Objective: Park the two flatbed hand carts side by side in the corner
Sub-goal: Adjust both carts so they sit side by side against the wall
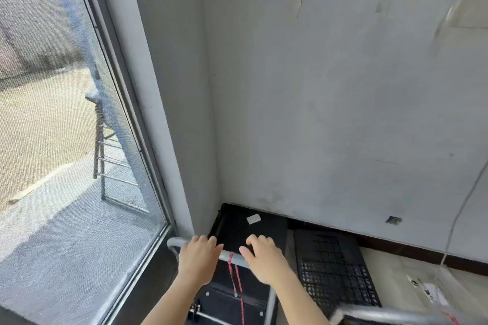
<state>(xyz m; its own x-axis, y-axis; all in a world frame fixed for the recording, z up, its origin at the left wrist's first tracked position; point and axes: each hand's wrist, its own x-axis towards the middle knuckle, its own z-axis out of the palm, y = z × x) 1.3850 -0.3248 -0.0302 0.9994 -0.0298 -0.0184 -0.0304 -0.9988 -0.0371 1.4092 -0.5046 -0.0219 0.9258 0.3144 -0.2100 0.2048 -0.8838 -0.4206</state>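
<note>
Left black flatbed cart deck (253,232): smooth, matt plastic. Its silver tubular metal handle (232,256): satin sheen. Right black cart deck (335,269): perforated grid plastic, matt. White painted wall (343,113): scuffed, peeling.

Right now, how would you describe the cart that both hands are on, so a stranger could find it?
Find the corner where the window meets the white wall. The cart sits tight in it, nearest the glass. Unlike its neighbour with a perforated deck, its deck is solid black, and a pink string hangs from its handle.

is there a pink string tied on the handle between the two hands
Yes, a pink string is knotted on the handle bar between the left hand and right hand and hangs down.
</note>
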